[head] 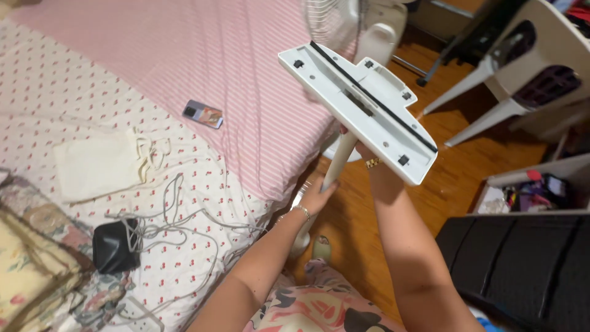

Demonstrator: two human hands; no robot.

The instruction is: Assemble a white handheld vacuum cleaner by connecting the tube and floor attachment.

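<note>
- Nearest, low in the frame's middle, the left hand (316, 195) has its fingers clenched around the white tube (337, 161) of a cleaning wand.
- Just above, the right hand (364, 152) sits mostly hidden behind the white floor head (359, 101); I cannot tell its fingers' state.
- The head hangs upper centre, underside up, its long axis running upper left to lower right; the tube slants down-left.
- Steadying both ends seems wise while it is turned.
- Beyond lies the bed (184, 74).
</note>
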